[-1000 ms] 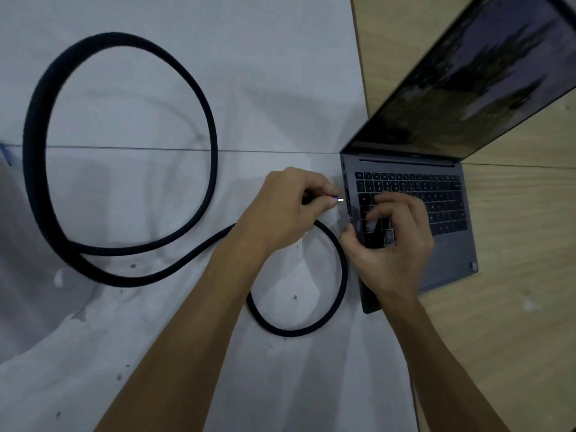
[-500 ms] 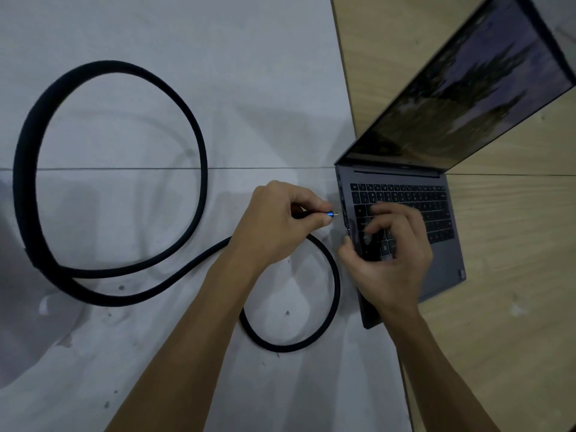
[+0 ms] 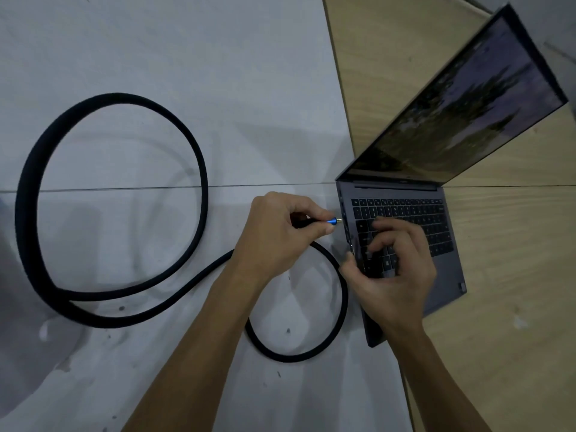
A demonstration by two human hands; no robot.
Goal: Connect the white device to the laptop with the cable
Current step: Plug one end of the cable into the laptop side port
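While the left hand (image 3: 280, 235) pinches the cable (image 3: 199, 275) behind its plug (image 3: 334, 220), tip just short of the laptop (image 3: 448, 275) edge, and the right hand (image 3: 396, 275) lies spread on the keys, insertion seems under way, needing a level push into the port; no white device shows.

There is one laptop (image 3: 405, 244), one long black cable (image 3: 112, 194) with one blue plug (image 3: 332, 221), and two hands, a left hand (image 3: 277, 238) and a right hand (image 3: 396, 275).

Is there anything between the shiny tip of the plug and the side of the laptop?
No. In the head view, only a bare strip of white surface shows between the plug tip and the laptop. The left hand holds the plug.
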